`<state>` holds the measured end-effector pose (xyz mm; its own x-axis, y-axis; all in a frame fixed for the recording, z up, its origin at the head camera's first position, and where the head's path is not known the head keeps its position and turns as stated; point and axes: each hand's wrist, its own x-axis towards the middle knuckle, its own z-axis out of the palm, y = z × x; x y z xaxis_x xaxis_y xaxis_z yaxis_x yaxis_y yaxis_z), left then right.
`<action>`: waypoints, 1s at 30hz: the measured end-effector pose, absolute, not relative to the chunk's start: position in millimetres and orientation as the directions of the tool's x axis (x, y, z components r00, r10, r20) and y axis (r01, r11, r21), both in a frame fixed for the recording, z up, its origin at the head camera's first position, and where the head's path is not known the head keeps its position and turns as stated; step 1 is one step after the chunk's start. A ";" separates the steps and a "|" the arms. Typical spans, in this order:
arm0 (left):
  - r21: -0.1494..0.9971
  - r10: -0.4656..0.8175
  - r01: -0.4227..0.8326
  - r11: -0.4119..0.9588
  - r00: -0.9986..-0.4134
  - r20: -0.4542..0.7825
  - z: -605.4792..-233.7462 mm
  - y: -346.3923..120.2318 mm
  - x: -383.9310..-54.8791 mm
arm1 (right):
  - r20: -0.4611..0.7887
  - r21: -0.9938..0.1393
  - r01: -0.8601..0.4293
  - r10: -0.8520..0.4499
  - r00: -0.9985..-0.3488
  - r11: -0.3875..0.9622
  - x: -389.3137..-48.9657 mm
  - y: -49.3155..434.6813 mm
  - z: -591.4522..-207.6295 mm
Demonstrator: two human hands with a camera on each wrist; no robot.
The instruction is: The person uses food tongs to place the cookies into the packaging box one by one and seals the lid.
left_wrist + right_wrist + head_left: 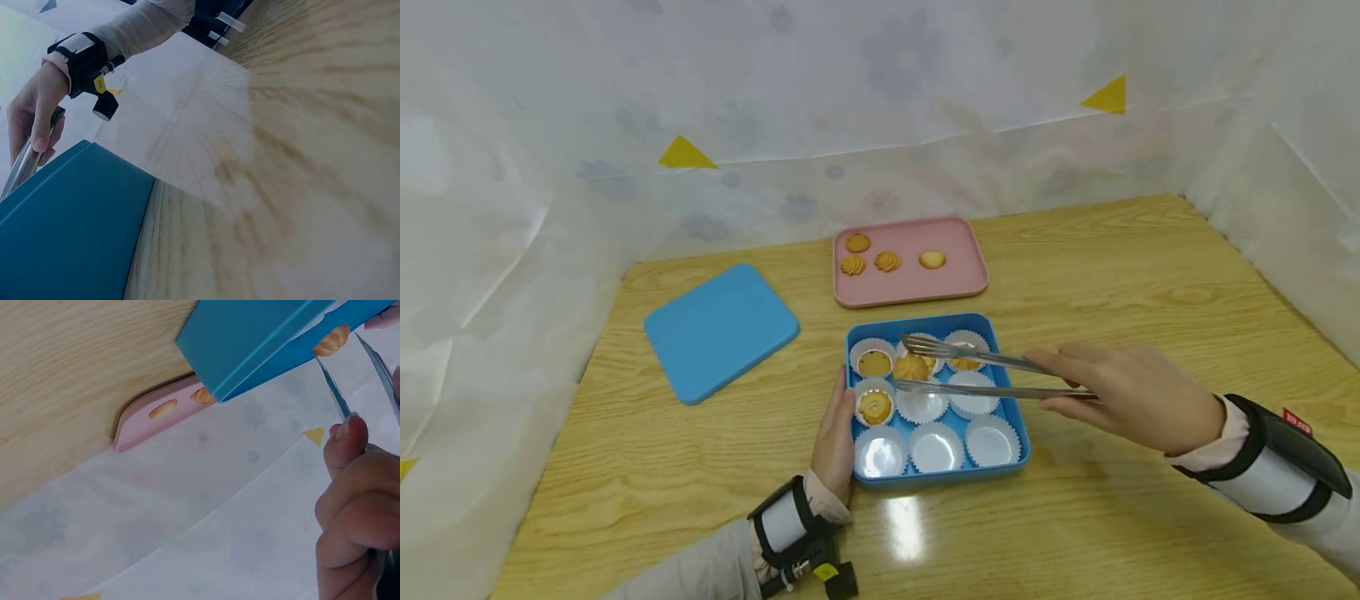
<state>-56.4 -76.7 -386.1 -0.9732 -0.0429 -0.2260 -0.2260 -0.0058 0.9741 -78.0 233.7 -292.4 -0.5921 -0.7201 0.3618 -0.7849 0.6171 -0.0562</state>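
My right hand (1138, 396) grips a pair of metal tongs (977, 389), which reach in from the right over a blue box (1017, 433). Between the tong tips is a swirled cookie (912, 367), seen above the box's rim in the right wrist view. White paper cups (936, 447) line the box in rows. A round cookie (875, 363) lies in the far left cup and a swirled one (874, 407) in the cup below it; the other far cups also hold cookies. My left hand (833, 442) rests along the box's left wall, fingers extended.
Behind the box stands a pink tray (910, 289) with several cookies, among them a smooth oval one (932, 259). A blue lid (722, 333) lies flat to the left on the wooden table (685, 492). White sheeting (880, 100) hangs around the table's back and sides.
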 end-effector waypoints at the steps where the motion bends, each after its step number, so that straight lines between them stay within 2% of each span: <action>1: 0.974 -0.042 -0.226 -0.005 -0.973 -0.226 -386.1 -76.8 -56.3 | 0.352 -0.053 -0.784 -0.723 -0.595 0.619 -75.8 235.1 -291.9; 7: 0.974 -0.038 -0.228 -0.011 -0.973 -0.228 -386.2 -77.4 -55.4 | 0.290 -0.030 -0.774 -0.735 -0.613 0.633 -68.8 239.4 -291.2; 14: 0.976 -0.032 -0.217 -0.022 -0.975 -0.218 -386.0 -77.5 -55.3 | 0.278 -0.010 -0.793 -0.760 -0.588 0.610 -70.4 234.4 -294.8; 30: 0.977 -0.040 -0.213 -0.027 -0.976 -0.214 -386.6 -77.1 -55.3 | 0.229 0.015 -0.799 -0.780 -0.582 0.601 -76.7 233.0 -300.1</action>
